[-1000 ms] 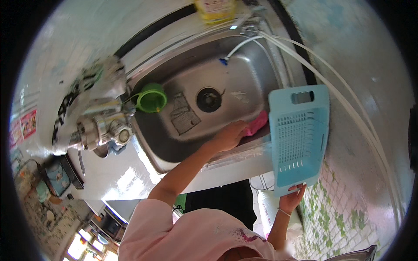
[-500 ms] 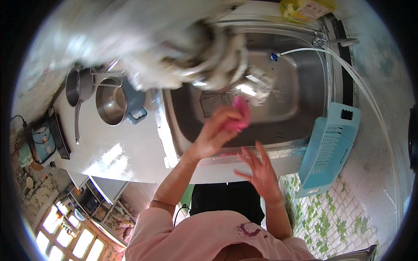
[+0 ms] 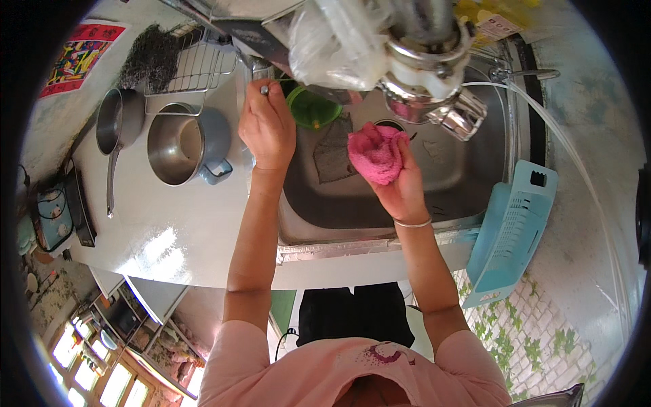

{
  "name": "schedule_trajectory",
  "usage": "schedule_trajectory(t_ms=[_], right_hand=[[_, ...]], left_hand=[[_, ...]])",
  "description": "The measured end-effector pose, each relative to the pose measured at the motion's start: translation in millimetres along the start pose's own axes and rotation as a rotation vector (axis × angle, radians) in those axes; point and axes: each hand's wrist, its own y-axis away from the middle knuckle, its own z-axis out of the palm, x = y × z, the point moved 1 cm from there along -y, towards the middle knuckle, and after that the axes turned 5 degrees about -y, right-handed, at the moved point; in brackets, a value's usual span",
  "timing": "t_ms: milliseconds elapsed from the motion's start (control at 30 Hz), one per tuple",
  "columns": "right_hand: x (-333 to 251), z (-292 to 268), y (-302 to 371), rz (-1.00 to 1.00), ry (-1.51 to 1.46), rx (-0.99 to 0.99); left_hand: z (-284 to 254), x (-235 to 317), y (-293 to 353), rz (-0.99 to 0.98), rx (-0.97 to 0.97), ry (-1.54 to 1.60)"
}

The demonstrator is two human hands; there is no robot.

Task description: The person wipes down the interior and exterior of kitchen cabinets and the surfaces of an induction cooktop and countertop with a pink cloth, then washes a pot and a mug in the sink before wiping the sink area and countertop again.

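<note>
Crumpled pink terry cloth [image 3: 377,153] is in my right grip [image 3: 393,178], bunched and pinched between thumb and fingers, held up over the brushed stainless-steel sink basin [image 3: 444,186]. From this view it partly covers the round dark drain [image 3: 390,125]. My left grip [image 3: 266,129] is at the sink's left edge, fingers curled in; cannot tell whether they're clamped on anything. Small shiny metal bit shows at those fingers, can't identify it. Round green plastic cup [image 3: 313,108] is just right of that hand, partly hidden. Grey mesh-like flat piece [image 3: 332,154] lies on the basin floor, between cup and cloth. Chrome metal machine head [image 3: 430,74] sticks out above the basin, clear plastic bag [image 3: 342,47] bunched beside it. Light-blue slotted plastic basket [image 3: 512,230] is at the sink's right end, tilted; white hose [image 3: 566,132] passes above it in view. On the pale bench [image 3: 139,230], left of the sink: blue-grey metal pot with a looped handle [image 3: 184,146], next to it a small grey long-handled saucepan [image 3: 116,125], silver wire rack [image 3: 203,68] behind both.
</note>
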Motion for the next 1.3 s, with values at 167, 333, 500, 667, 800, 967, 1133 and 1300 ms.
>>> schedule_trajectory(t_ms=[167, 333, 500, 667, 800, 967, 1133, 1300], right_hand=[[-0.9, 9.1, -5.8, -0.022, 0.013, -0.062], [0.4, 20.9, -22.0, -0.072, -0.001, -0.081], [-2.6, 20.6, -36.5, -0.132, -0.033, -0.138], [-1.2, 23.6, -30.7, -0.235, -0.001, -0.06], [-2.0, -5.8, -39.0, -0.268, 0.111, 0.021], [-1.7, -12.6, -29.4, -0.195, 0.171, -0.127], [10.7, -50.2, 7.0, -0.494, 0.951, 0.0], [-28.9, -55.3, 67.9, -0.67, 1.357, 0.299]], left_hand=[[8.7, 1.0, 5.1, 0.031, 0.062, 0.084], [8.8, -4.9, 8.6, 0.033, 0.069, 0.151], [0.0, 11.5, 29.1, -0.138, 0.125, 0.256], [21.5, 61.2, 91.8, -0.729, -0.411, 0.845], [37.9, 98.5, 109.5, -0.875, -0.441, 1.162], [62.7, 83.4, 113.2, -0.439, -0.321, 0.726], [108.7, 29.6, 103.3, -0.441, -0.457, 0.506], [143.2, 29.3, 117.5, -0.414, -0.444, 0.412]])
